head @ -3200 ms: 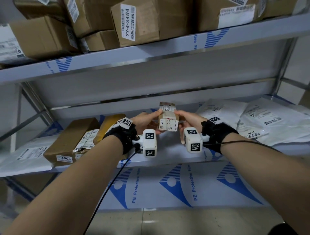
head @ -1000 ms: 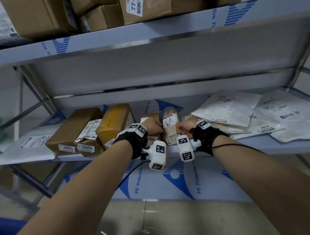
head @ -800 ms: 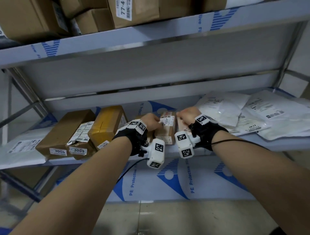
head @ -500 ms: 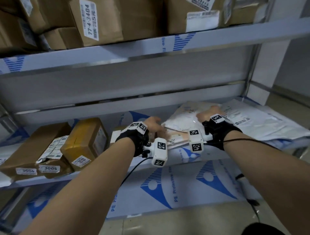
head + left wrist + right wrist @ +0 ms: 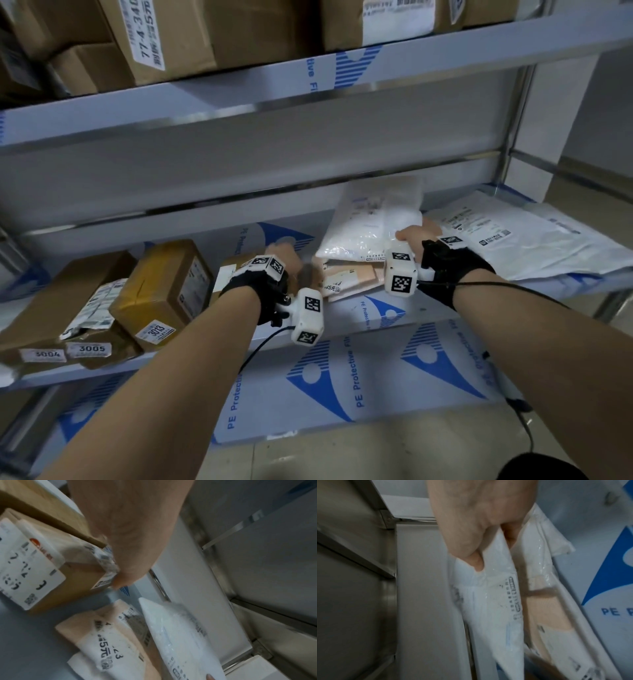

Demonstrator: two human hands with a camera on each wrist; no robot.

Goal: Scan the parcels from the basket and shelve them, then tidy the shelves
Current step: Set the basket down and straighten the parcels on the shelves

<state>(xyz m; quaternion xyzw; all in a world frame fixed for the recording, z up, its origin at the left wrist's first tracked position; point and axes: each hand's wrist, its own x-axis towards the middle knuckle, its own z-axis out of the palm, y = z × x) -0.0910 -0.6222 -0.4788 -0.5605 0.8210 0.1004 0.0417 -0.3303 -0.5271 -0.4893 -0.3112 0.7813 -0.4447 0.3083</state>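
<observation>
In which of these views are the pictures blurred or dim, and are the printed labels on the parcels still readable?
Head view: fairly sharp, evenly lit, straight shelf edges bowed by the wide lens; the small white number sticker reads 3013. Left wrist view: dim, motion-smeared; the white label on the brown cardboard box is mostly unreadable. Right wrist view: dim, soft; print on the white plastic mailer bag held by the right hand is illegible.

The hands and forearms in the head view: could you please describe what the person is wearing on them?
Both forearms are bare, with no sleeves. The left hand and right hand each wear a black wrist wrap carrying a white boxy camera with square black-and-white markers. A thin black cable runs back from each wrist.
</observation>
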